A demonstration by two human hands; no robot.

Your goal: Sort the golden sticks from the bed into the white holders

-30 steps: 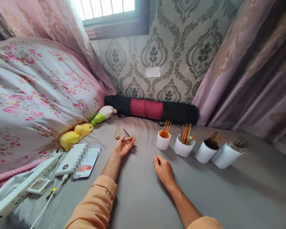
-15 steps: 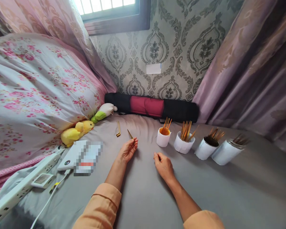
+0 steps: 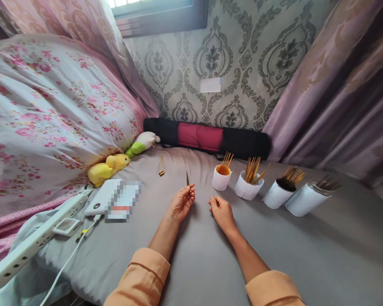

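Observation:
My left hand [image 3: 182,203] rests on the grey bed sheet [image 3: 274,255] and pinches a thin gold pair of tweezers [image 3: 187,178], tip pointing up. My right hand [image 3: 221,211] lies beside it, knuckles up, fingers curled in; whether anything is inside I cannot see. A second gold pair of tweezers [image 3: 161,165] lies on the sheet farther back left. To the right stands a row of white cups holding thin sticks: the nearest cup [image 3: 221,178] has an orange rim, then a second cup [image 3: 248,185], a dark-filled cup [image 3: 277,193] and a tipped cup [image 3: 303,199].
A flowered duvet [image 3: 51,106] piles up at left with a yellow plush toy [image 3: 107,169] and a green-white one [image 3: 142,142]. A power bank [image 3: 101,199], a phone and a white power strip [image 3: 28,250] lie at left. A black-red roll [image 3: 207,139] lines the wall.
My left hand has turned over from palm-up, closed on the tweezers and moved right toward my right hand. The view has shifted slightly down and right.

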